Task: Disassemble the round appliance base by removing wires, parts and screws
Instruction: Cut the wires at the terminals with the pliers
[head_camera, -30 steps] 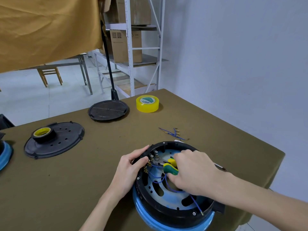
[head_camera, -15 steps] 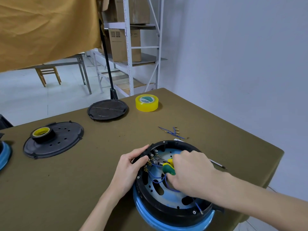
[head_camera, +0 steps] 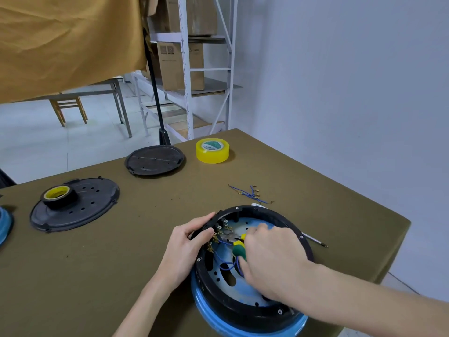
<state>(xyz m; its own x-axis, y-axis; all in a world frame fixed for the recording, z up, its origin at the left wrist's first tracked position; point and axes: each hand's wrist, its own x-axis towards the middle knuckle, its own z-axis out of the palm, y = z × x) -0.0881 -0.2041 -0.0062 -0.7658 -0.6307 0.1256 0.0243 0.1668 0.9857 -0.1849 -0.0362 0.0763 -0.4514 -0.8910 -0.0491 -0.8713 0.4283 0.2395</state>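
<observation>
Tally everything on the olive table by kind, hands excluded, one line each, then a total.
Tape rolls: 2, yellow roll, black roll
Loose black round covers: 2, far cover, near cover
Open appliance base: 1
Green-and-yellow pliers: 1
Loose blue wire bundle: 1
Screwdriver: 1
Total: 8

Head camera looks down, close over table (head_camera: 121,263).
</observation>
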